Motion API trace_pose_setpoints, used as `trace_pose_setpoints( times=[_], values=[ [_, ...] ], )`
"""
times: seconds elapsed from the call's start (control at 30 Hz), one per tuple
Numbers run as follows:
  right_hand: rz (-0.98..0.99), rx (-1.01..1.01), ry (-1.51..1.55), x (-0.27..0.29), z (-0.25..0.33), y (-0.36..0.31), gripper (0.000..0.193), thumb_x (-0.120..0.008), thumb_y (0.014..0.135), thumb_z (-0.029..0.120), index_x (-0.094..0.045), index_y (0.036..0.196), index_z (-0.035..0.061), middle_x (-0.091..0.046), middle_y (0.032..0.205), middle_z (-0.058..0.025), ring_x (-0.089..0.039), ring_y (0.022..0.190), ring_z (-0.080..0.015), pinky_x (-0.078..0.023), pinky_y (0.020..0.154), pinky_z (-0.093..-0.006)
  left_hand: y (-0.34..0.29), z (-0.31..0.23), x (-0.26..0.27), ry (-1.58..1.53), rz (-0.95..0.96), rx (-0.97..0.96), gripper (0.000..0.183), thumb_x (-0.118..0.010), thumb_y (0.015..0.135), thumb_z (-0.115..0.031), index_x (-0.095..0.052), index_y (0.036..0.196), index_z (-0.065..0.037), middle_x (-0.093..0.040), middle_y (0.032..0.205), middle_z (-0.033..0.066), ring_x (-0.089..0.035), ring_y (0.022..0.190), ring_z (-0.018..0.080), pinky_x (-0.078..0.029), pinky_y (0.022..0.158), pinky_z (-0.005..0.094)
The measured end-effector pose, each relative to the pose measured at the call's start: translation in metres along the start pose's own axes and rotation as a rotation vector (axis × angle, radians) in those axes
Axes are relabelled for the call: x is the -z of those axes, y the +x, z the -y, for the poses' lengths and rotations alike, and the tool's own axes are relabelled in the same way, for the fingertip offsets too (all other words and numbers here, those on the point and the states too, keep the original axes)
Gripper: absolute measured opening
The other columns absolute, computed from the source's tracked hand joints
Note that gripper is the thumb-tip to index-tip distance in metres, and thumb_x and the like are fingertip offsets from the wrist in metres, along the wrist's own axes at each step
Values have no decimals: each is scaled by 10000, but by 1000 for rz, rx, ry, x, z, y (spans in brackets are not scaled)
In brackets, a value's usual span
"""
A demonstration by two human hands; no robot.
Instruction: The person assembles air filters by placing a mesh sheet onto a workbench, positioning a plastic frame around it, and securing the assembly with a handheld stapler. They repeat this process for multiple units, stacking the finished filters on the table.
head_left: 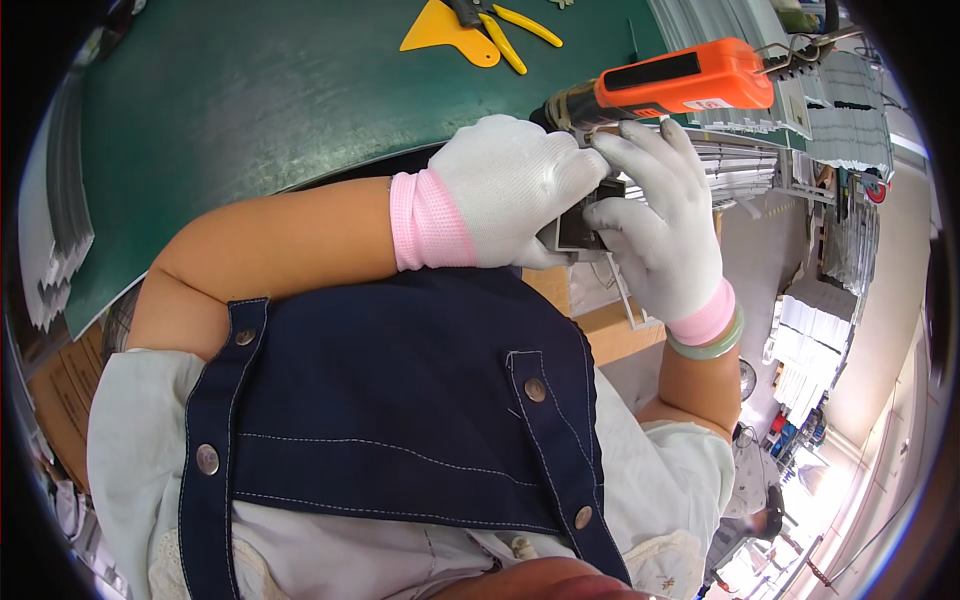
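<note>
My left hand (510, 190), in a white knit glove with a pink cuff, is closed around one side of a small dark box-shaped piece with a pale edge (578, 232). From the other side my right hand (665, 225), gloved alike, curls toward it with the thumb against the piece. Its fingertips rise by the front end of an orange electric screwdriver (690, 82), which hangs from a metal hook just beyond both hands. Gloves cover much of the piece, so its full shape is hidden.
A green work table (270, 90) lies ahead, bearing a yellow scraper (445, 35) and yellow-handled pliers (505, 40). Stacked pale sheets (850, 110) stand at the right, and another stack (60, 200) at the far left. A cardboard box (65, 400) sits at lower left.
</note>
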State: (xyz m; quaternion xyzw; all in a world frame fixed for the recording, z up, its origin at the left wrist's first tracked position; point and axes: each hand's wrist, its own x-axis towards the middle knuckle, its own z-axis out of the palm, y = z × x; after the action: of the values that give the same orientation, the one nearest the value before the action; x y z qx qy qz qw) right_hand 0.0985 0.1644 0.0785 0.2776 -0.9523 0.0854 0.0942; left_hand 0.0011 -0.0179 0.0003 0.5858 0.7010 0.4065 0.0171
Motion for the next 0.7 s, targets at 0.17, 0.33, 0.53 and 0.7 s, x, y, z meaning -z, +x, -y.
trace_pose_setpoints(
  times=[0.17, 0.33, 0.53, 0.7],
  values=[
    [-170, -77, 32, -12, 3, -9, 268, -692, 623, -10, -614, 863, 80, -621, 1184, -158, -569, 1138, -392, -409, 982, -608, 0, 1, 1, -19, -7, 3, 634, -861, 692, -365, -572, 1165, -56, -643, 832, 146, -650, 756, 373, -527, 659, 452],
    [-146, -164, -75, -8, 11, -24, 308, -670, 693, -32, -627, 980, 69, -634, 1150, -154, -582, 1127, -394, -398, 1035, -588, -1, 4, -3, -31, -44, -16, 689, -865, 687, -357, -548, 1214, -45, -636, 839, 159, -644, 756, 385, -522, 659, 460],
    [-724, -574, 793, -16, -7, -7, 689, -649, 950, 207, -321, 1490, -68, -485, 1429, -257, -510, 1301, -314, -363, 1130, -470, 3, -5, 9, -68, -121, 2, 752, -882, 639, -350, -550, 1228, -21, -654, 903, 176, -651, 815, 395, -526, 718, 460],
    [-498, -530, 1111, 28, -35, 59, 440, -667, 968, 207, -520, 1351, 48, -664, 1181, -110, -637, 996, -185, -516, 894, -350, 34, -38, 49, -154, -210, -88, 717, -850, 674, -392, -563, 1231, -44, -665, 942, 171, -661, 852, 392, -530, 738, 458]
  ],
)
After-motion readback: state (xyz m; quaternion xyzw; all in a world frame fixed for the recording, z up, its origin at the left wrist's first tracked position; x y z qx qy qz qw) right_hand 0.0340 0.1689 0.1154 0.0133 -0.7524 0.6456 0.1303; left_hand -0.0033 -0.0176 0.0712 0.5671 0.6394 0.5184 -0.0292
